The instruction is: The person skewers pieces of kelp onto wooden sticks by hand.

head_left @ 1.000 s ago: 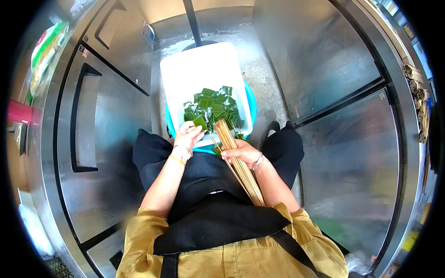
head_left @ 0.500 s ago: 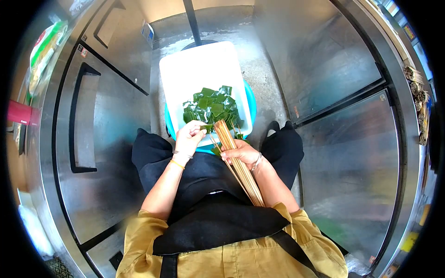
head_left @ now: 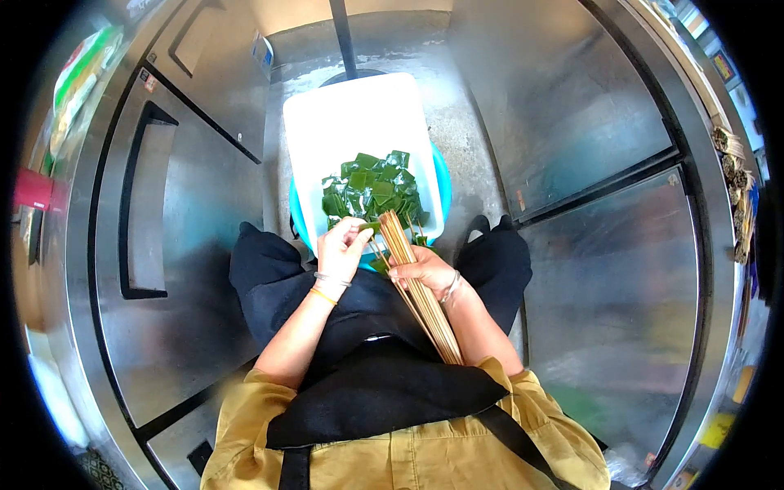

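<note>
My right hand (head_left: pixel 428 269) is wrapped around a thick bundle of bamboo skewers (head_left: pixel 430 314), whose upper ends point toward the tray. A few skewers stand apart on the bundle's left side, with dark green pieces near their tips. Between the thumb and fingers of my left hand (head_left: pixel 340 247) is a small green kelp piece (head_left: pixel 371 227), close to a skewer tip; whether the tip pierces it I cannot tell. Just beyond both hands, a pile of glossy, square-cut kelp (head_left: pixel 377 186) lies in the near half of a white tray (head_left: pixel 353 106).
Under the tray sits a turquoise basin (head_left: pixel 443 175) between my knees. Steel cabinets stand close on both sides, the left door (head_left: pixel 196 237) with a black-edged handle. More bundled sticks (head_left: pixel 737 180) lie on the right counter. A dark pole (head_left: pixel 343 41) rises behind the tray.
My left hand has shifted slightly right and nearer to me, bringing the kelp piece closer to the skewer tips. My right hand and the bundle stay nearly still.
</note>
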Motion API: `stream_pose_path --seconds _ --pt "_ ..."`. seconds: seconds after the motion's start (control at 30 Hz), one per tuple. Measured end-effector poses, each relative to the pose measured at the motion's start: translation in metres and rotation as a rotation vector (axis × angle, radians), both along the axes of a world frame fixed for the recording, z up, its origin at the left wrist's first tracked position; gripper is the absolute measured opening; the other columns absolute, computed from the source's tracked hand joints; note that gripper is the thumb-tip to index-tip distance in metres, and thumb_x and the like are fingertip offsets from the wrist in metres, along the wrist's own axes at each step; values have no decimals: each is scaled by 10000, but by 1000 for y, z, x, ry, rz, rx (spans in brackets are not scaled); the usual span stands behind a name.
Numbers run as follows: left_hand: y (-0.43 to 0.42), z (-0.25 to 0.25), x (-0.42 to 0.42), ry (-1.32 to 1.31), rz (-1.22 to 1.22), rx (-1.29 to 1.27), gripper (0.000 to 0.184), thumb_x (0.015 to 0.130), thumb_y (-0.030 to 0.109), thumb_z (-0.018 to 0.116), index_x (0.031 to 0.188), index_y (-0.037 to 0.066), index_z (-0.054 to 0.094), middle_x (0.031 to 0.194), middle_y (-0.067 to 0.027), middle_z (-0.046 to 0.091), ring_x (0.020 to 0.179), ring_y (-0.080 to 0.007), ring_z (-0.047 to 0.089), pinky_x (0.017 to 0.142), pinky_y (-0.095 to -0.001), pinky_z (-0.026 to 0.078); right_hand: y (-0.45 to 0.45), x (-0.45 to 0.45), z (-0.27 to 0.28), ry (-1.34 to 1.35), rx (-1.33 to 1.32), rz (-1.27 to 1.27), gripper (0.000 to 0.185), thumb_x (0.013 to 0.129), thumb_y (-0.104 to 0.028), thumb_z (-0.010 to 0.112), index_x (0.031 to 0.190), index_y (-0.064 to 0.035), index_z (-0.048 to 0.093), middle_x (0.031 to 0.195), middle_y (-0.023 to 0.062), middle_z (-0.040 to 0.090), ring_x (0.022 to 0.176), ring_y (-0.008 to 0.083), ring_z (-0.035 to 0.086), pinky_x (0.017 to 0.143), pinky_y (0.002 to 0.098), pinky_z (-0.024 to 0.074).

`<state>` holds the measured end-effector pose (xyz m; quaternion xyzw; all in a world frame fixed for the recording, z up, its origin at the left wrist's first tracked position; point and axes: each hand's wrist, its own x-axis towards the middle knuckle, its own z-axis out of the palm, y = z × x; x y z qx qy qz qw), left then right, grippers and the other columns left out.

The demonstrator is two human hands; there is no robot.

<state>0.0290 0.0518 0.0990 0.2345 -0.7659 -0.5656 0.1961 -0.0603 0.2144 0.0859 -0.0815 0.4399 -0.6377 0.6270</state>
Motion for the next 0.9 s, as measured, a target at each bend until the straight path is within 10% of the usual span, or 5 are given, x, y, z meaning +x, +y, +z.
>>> stream_pose_path --seconds 0.23,0.9 --pt "-8 0 -6 -50 132 537 143 819 122 602 957 104 565 681 30 550 590 -40 505 492 -192 473 -2 0 -1 22 15 12 228 694 -35 679 855 -23 518 659 42 551 513 111 532 485 222 434" --pt "-21 5 5 -345 -26 749 193 828 199 597 944 45 614 837 -63 636 703 -113 607 591 -194 498 -4 4 -1 38 3 19 247 685 -10 670 866 -23 501 678 60 558 532 119 537 496 225 436"
